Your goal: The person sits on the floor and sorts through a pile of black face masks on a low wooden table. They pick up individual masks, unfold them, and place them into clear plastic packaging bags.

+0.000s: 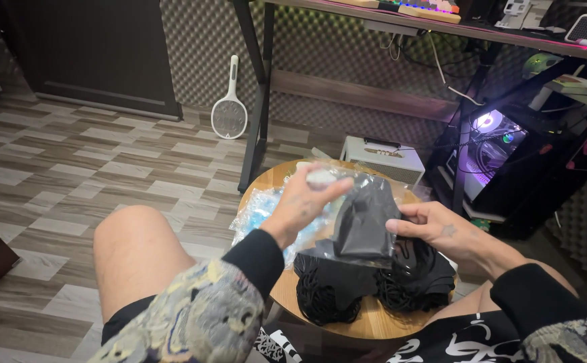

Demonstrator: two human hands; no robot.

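Above the round wooden bench, both hands, left and right, pinched a clear plastic bag of black fabric; its slick film could slip, I judged.

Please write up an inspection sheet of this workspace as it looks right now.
Surface: round wooden stool top, mostly covered.
Job's things: clear plastic bag with a black mask partly inside it.
Clutter: loose black masks; blue packets.
Hands: left hand grips the bag's top; right hand pinches the mask's edge.
Cables: wires hang under the desk.
Surroundings: lit computer case, racket-shaped swatter, tiled floor.
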